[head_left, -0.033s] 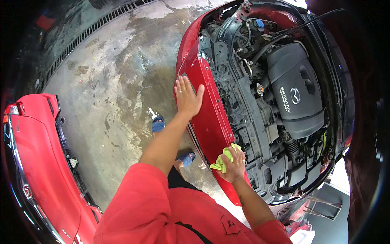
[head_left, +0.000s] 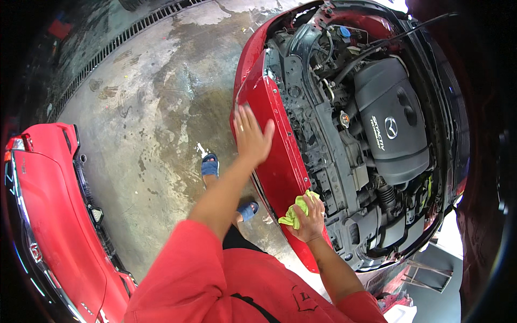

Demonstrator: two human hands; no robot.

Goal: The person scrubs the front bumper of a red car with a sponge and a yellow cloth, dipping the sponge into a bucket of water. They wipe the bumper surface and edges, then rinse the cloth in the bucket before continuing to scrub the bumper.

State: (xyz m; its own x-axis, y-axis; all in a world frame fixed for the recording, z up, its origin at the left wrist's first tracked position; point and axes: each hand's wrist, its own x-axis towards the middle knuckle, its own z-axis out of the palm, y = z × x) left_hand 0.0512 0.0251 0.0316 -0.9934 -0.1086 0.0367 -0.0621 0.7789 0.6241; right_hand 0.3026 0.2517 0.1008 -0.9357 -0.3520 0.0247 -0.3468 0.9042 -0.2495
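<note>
My left hand [head_left: 254, 141] lies with fingers stretched out over the red front bumper [head_left: 288, 156] of a car, near its outer edge. The fingertips are slightly smeared by motion. Whether anything lies beneath the palm is hidden. Closer to me, my right hand [head_left: 308, 222] grips a crumpled yellow-green cloth [head_left: 292, 215] and rests with it on the upper edge of the same bumper. Behind that edge the open engine bay shows a black engine cover [head_left: 390, 118].
At the left stands another red car's rear end [head_left: 59, 204]. A floor drain grate [head_left: 99, 56] curves across the stained concrete floor [head_left: 145, 145]. My feet in blue sandals [head_left: 210, 166] stand beside the bumper. A metal-legged stand [head_left: 428, 274] is at the lower right.
My left hand has shifted slightly to the right and toward me along the bumper. The right hand and the cloth stay in place.
</note>
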